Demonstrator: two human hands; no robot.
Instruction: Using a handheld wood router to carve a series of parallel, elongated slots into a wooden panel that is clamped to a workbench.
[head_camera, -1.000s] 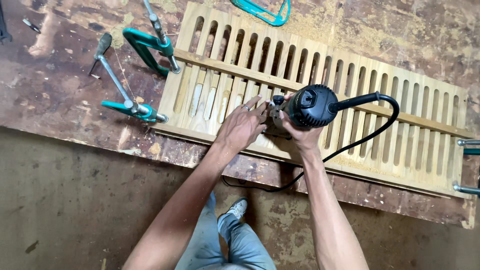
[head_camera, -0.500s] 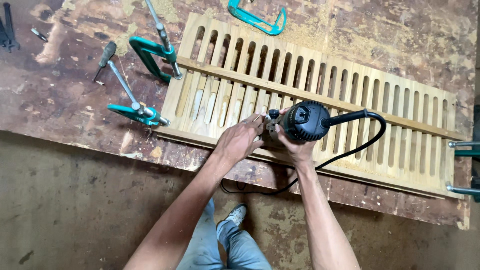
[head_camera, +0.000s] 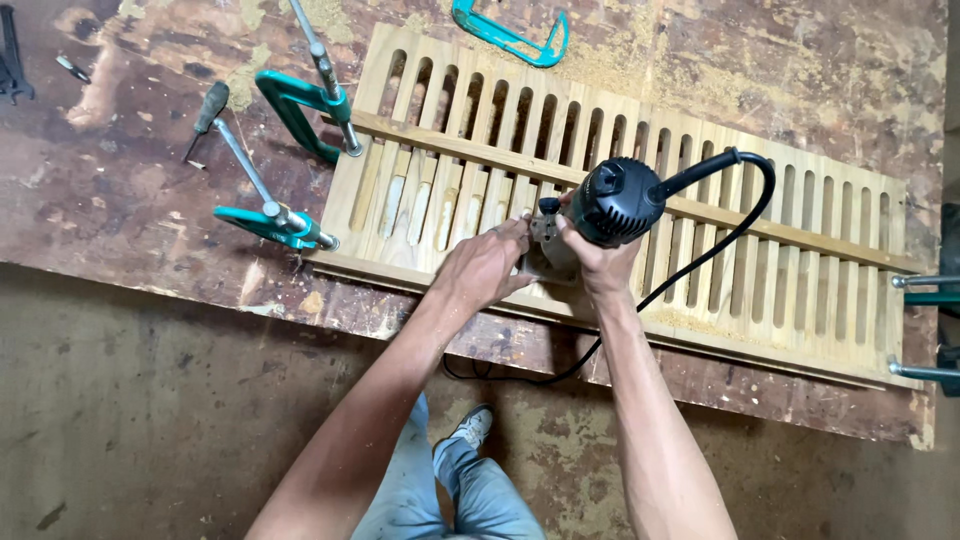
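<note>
Stained workbench (head_camera: 120, 200) is used to support a slatted wooden panel (head_camera: 800, 260), fixed by green clamps (head_camera: 290, 100), while a black router (head_camera: 620, 200) is gripped upon it by left hand (head_camera: 485, 265) and right hand (head_camera: 600, 262), fingers clenched around its base for steadiness.

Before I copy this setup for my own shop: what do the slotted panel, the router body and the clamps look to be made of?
Slotted panel: pale bare wood, grain visible, apparently unfinished, with sawdust on it. Router, held in both hands: matte black body, likely moulded plastic with ribbed vents. Clamps: teal-painted frames, probably metal, with bright steel screws. Workbench: worn, stained board.
</note>
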